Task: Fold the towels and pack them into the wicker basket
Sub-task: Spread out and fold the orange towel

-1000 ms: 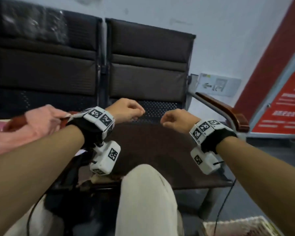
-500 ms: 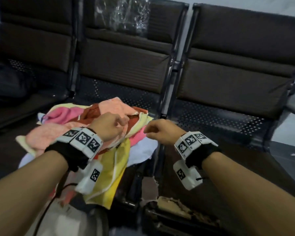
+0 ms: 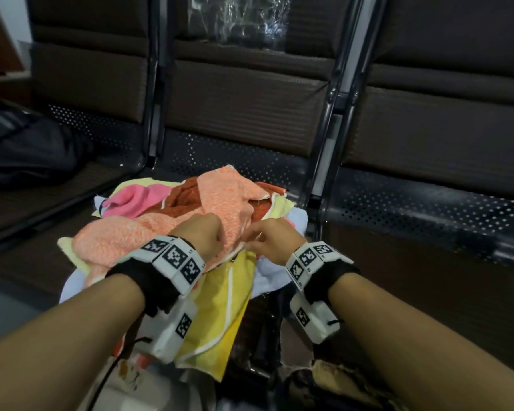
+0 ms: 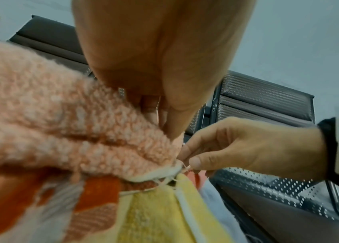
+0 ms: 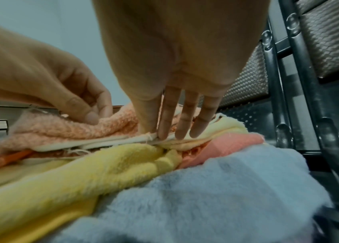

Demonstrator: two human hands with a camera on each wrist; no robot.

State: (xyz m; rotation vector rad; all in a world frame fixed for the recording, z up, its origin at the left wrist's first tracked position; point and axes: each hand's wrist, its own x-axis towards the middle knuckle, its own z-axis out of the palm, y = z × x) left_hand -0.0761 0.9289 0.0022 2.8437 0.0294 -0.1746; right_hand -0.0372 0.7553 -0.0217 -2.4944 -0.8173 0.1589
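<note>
Peach towel (image 3: 149, 232): fluffy, loop-pile, cream-bound hem frayed with loose threads. It lies crumpled on top of a mixed towel pile (image 3: 220, 307) on the middle bench seat (image 3: 250, 164); yellow, rust-orange, pink and pale-blue towels lie beneath and beside it. The yellow one hangs over the seat's front edge.

Left hand (image 3: 204, 234): thumb and fingers pinched on the peach towel's near hem. Right hand (image 3: 269, 240): thumb and forefinger nipping the same hem just beside the left, other fingers extended onto the fabric.

Risks, as judgement:
- The grips are very close together, so lifting may raise a bunched edge rather than a spread one, giving a poor fold.
- The right pinch sits where several hems stack; it may catch the towel beneath or only the loose threads, dragging the pile or slipping off.
- The overhanging yellow towel could slide to the floor if the pile is disturbed.

Wicker basket: not in view.
</note>
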